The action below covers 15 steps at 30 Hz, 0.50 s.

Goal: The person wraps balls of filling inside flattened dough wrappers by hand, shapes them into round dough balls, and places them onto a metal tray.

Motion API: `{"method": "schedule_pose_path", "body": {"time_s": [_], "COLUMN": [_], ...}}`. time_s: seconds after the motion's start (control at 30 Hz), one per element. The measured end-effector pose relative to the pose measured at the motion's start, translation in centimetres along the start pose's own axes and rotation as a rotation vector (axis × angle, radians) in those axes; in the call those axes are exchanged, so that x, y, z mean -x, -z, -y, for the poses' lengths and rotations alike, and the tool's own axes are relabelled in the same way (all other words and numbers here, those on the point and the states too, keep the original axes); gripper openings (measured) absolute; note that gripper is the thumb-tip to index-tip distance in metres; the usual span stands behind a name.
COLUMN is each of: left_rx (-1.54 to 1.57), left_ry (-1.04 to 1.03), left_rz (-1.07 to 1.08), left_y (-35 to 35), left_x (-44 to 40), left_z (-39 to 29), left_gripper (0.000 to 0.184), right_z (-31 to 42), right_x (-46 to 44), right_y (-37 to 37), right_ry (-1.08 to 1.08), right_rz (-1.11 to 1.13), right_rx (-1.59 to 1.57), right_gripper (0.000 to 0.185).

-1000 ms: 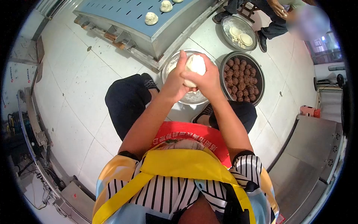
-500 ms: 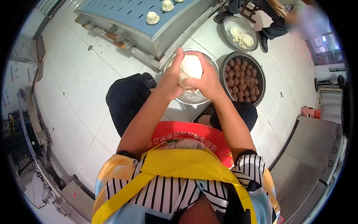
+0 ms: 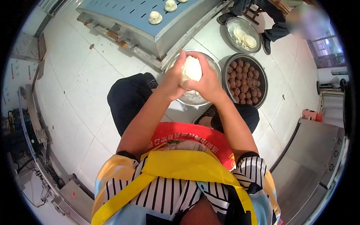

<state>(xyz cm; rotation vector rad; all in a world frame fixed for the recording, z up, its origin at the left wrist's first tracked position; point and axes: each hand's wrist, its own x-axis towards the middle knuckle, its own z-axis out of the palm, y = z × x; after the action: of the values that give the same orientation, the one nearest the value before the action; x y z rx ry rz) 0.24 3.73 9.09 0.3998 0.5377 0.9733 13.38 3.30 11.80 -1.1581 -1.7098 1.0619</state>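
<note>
A pale, rounded piece of dough [image 3: 191, 69] is cupped between my two hands in front of me. My left hand [image 3: 172, 80] wraps its left side, thumb pointing up and away. On the other side, my right hand [image 3: 208, 78] curls round it, with the thumb pressed across the near face. The fingers underneath are mostly hidden. Below the hands sits a metal bowl [image 3: 193, 100] dusted with white flour, partly covered by them. Right beside it stands a dark-rimmed basin [image 3: 226, 89] of brown filling balls [image 3: 243, 81].
Shaped dough buns [image 3: 155, 17] rest on a blue slotted surface [image 3: 123, 15] at upper left. A metal bowl [image 3: 231, 23] of flat dough rounds [image 3: 249, 41] stands near another person's shoe [image 3: 266, 43]. A steel unit [image 3: 311, 150] lies to the right.
My hands stay wrapped round the dough with almost the same grip. The whole view has shifted slightly; nothing has been put down or picked up.
</note>
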Motion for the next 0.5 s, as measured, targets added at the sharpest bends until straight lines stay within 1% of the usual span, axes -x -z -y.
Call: {"method": "schedule_pose_path", "body": {"time_s": [0.03, 0.13, 0.17, 0.23, 0.27, 0.33, 0.37, 0.43, 0.5], "left_rx": [-0.014, -0.027, -0.027, -0.079, -0.106, -0.007, 0.043, -0.020, -0.042], "left_ry": [0.008, -0.042, -0.069, 0.010, 0.050, 0.005, -0.021, -0.018, 0.003], "left_rz": [-0.026, -0.045, -0.044, -0.082, -0.102, -0.039, -0.007, -0.041, -0.056], "left_y": [0.0, 0.2, 0.4, -0.3, -0.4, 1.0, 1.7, 0.8, 0.7], "left_x": [0.1, -0.3, -0.4, 0.4, 0.8, -0.1, -0.5, 0.2, 0.5], "left_z": [0.1, 0.5, 0.6, -0.6, -1.1, 0.1, 0.7, -0.2, -0.3], "left_gripper": [0.056, 0.062, 0.065, 0.065, 0.065, 0.066, 0.066, 0.067, 0.065], "right_z": [0.5, -0.9, -1.0, -0.5, -0.3, 0.1, -0.3, -1.0, -0.4], "right_x": [0.1, -0.1, -0.2, -0.3, -0.3, -0.4, -0.5, -0.6, -0.8], "right_y": [0.1, -0.8, -0.8, -0.6, -0.6, -0.5, -0.6, -1.1, -0.5], "right_ry": [-0.042, -0.047, -0.007, 0.067, 0.024, -0.060, -0.005, 0.103, 0.039], "right_rz": [0.051, -0.078, -0.046, 0.023, 0.046, 0.087, 0.047, -0.039, 0.073], "right_rx": [-0.101, 0.184, 0.139, 0.047, 0.009, -0.058, 0.053, 0.274, -0.033], "right_gripper": [0.065, 0.063, 0.063, 0.063, 0.063, 0.064, 0.063, 0.063, 0.063]}}
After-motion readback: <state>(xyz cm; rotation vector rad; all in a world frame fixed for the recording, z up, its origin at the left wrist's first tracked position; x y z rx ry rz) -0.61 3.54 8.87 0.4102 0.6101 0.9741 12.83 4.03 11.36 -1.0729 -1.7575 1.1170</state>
